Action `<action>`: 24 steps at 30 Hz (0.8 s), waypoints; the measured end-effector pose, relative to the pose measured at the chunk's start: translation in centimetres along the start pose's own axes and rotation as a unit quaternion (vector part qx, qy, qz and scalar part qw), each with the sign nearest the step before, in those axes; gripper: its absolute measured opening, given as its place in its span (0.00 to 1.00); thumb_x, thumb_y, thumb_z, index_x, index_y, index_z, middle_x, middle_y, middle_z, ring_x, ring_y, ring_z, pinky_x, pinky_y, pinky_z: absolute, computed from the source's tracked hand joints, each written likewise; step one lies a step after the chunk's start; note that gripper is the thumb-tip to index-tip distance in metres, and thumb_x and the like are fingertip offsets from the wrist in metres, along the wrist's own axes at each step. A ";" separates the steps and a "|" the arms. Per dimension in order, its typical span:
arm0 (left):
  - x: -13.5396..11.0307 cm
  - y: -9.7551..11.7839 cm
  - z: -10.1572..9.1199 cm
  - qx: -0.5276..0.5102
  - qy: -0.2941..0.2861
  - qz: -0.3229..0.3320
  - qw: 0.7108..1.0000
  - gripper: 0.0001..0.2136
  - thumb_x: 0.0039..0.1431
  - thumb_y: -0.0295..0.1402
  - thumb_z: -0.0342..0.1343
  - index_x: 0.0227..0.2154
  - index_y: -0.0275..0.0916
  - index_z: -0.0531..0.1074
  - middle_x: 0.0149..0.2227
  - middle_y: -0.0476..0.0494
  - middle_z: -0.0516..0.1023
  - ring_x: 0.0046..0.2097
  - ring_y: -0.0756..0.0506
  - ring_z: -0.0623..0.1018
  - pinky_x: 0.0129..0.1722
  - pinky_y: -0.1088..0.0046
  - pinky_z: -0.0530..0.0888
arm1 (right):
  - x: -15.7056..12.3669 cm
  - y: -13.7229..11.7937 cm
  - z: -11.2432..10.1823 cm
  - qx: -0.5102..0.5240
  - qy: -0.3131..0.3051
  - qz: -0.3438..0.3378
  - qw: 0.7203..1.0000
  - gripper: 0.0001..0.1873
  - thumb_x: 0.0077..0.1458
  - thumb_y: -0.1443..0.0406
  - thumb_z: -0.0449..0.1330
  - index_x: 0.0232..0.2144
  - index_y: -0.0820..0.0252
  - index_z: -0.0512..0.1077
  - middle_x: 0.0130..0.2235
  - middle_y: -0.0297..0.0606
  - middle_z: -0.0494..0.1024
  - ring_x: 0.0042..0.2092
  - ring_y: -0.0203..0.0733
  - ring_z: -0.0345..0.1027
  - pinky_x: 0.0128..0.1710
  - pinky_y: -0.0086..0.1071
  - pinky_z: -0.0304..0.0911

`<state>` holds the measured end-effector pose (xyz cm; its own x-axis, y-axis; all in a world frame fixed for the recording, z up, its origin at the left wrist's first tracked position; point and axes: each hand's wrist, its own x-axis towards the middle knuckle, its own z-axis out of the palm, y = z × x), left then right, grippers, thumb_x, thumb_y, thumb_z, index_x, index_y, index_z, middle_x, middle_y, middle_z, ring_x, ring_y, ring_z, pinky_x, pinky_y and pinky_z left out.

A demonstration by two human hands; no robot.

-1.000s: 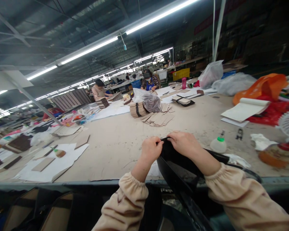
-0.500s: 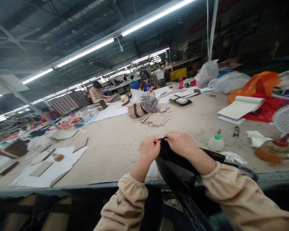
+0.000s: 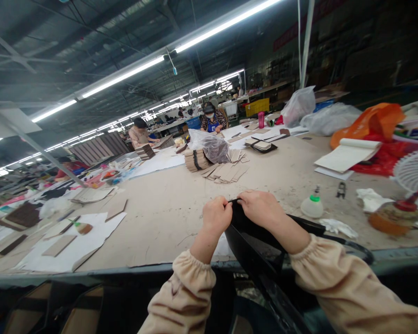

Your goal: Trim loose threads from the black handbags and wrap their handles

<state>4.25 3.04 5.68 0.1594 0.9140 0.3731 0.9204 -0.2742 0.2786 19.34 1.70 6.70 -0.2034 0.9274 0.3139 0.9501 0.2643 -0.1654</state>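
A glossy black bag-like piece [image 3: 245, 241] hangs over the front edge of the table, its upper rim raised between my hands. My left hand [image 3: 216, 215] pinches that rim from the left, thumb and fingers pressed together. Close beside it, my right hand [image 3: 261, 208] grips the same rim, fingers curled over it. The piece's lower part drops below the table edge and is partly hidden by my right forearm. Right of my hands stands a squat white bottle with a green collar [image 3: 312, 205]. A crumpled white glove or cloth [image 3: 338, 228] lies behind my right forearm.
Stacked brown boards [image 3: 197, 160] and loose pieces lie ahead on the table [image 3: 153, 218]. At right are a notepad [image 3: 348, 157], small black clippers [image 3: 341, 190], an amber glue bottle [image 3: 393, 215] and a white basket [image 3: 414, 171]. White paper [image 3: 104, 236] lies left. Co-workers sit beyond.
Both hands keep their grip on the black rim, nearly still. My forearms have shifted very slightly.
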 end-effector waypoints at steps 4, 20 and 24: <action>-0.1 -0.1 0.0 0.004 0.001 0.000 1.000 0.07 0.55 0.34 0.51 0.25 0.40 0.71 0.28 0.48 0.76 0.33 0.47 0.74 0.33 0.72 0.64 | -0.2 0.2 -0.2 0.004 -0.004 -0.028 1.000 0.15 0.59 0.62 0.45 0.35 0.56 0.72 0.38 0.38 0.75 0.40 0.41 0.68 0.36 0.31 0.57; 0.1 0.0 0.2 0.001 0.002 -0.004 1.000 0.07 0.54 0.33 0.50 0.24 0.40 0.70 0.27 0.48 0.75 0.33 0.47 0.73 0.33 0.72 0.65 | 0.5 -1.0 -0.3 -0.038 0.014 -0.035 0.999 0.16 0.58 0.61 0.49 0.30 0.61 0.74 0.34 0.45 0.76 0.39 0.45 0.68 0.39 0.35 0.56; -0.6 -0.3 -0.4 -0.055 0.005 -0.005 0.998 0.02 0.51 0.33 0.54 0.27 0.41 0.69 0.31 0.49 0.76 0.36 0.46 0.74 0.37 0.71 0.67 | 0.5 -1.5 -0.2 -0.028 0.019 -0.033 0.999 0.15 0.57 0.64 0.49 0.29 0.62 0.74 0.32 0.46 0.76 0.38 0.46 0.68 0.38 0.35 0.56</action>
<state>3.73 2.45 5.69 0.1455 0.9143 0.3780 0.8770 -0.2960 0.3785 17.87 1.72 7.26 -0.2570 0.8977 0.3577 0.9472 0.3075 -0.0911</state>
